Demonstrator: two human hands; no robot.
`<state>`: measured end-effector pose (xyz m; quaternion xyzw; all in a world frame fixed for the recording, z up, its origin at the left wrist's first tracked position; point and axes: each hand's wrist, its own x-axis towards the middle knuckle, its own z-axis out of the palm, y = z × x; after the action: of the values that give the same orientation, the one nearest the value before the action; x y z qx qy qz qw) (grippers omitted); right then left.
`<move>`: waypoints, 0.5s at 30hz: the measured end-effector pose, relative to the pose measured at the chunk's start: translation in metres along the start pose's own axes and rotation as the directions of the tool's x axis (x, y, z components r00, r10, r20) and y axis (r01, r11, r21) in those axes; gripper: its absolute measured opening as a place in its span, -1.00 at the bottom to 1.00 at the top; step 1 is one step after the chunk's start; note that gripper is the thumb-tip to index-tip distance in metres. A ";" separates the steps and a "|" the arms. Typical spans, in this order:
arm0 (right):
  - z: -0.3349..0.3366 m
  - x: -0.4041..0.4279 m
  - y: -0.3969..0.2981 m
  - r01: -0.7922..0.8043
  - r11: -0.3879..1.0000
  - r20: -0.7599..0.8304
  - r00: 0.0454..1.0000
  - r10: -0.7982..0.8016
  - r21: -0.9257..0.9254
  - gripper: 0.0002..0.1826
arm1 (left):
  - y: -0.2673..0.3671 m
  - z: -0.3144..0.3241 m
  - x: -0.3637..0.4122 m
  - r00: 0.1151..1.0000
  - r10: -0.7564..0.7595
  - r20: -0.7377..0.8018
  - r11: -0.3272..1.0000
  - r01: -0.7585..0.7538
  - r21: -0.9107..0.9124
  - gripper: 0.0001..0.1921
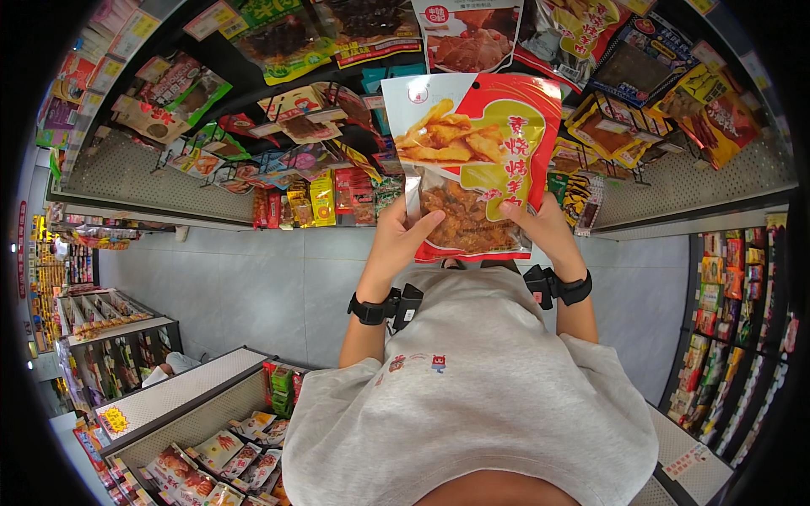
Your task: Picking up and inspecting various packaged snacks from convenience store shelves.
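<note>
Between both hands I hold a large snack pouch [474, 145] in red, white and yellow-green, with a clear window showing brown pieces of food. Its printed front faces up toward me, and a hang hole is at the top. My left hand [402, 234] grips the lower left edge, thumb on the front. At the lower right edge, my right hand [538, 224] holds it the same way. The fingers behind the pouch are hidden. Just beyond it hangs a white-and-red pouch [468, 38] with meat pictured on it.
A pegboard shelf rack [114, 167] full of hanging snack packs curves across the front. Grey tiled floor [266, 284] lies below. Behind my left side stands another rack [190, 386] with packs, and stocked shelves [728, 316] are at the right. A person's bent limb [174, 364] shows at the lower left.
</note>
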<state>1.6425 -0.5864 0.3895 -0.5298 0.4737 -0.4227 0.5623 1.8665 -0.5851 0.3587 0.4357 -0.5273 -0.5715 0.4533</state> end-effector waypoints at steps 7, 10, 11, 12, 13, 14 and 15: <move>-0.006 0.010 0.012 -0.025 0.999 0.018 1.000 0.024 0.026 -0.69 | 0.009 0.003 0.000 1.000 0.005 -0.011 1.000 -0.005 -0.011 -0.73; -0.006 0.012 0.012 -0.015 1.000 0.011 1.000 0.015 -0.021 -0.69 | 0.005 0.003 0.000 1.000 -0.016 -0.021 0.996 0.015 -0.085 -0.64; -0.005 0.013 0.013 0.013 1.000 -0.008 1.000 -0.013 -0.006 -0.68 | 0.005 0.004 0.001 1.000 -0.015 -0.021 0.996 0.014 -0.085 -0.64; -0.005 0.014 0.014 0.040 0.999 -0.027 0.999 -0.040 0.007 -0.67 | 0.006 0.005 0.002 0.997 0.047 -0.065 0.988 -0.056 -0.145 -0.60; -0.006 0.014 0.013 0.040 0.999 -0.027 0.999 -0.040 0.007 -0.67 | 0.007 0.005 0.003 0.988 0.106 -0.112 0.971 -0.127 -0.201 -0.56; -0.008 0.013 0.011 0.007 1.000 -0.062 0.998 -0.007 0.009 -0.67 | 0.012 0.004 0.004 0.984 0.155 -0.088 0.968 -0.169 -0.184 -0.49; -0.009 0.012 0.010 -0.024 1.000 -0.096 0.995 0.025 0.015 -0.67 | 0.011 0.001 0.004 0.984 0.157 -0.088 0.968 -0.170 -0.182 -0.49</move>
<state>1.6363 -0.5995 0.3787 -0.4992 0.5039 -0.4440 0.5475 1.8651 -0.5886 0.3701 0.3662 -0.4879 -0.5635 0.5571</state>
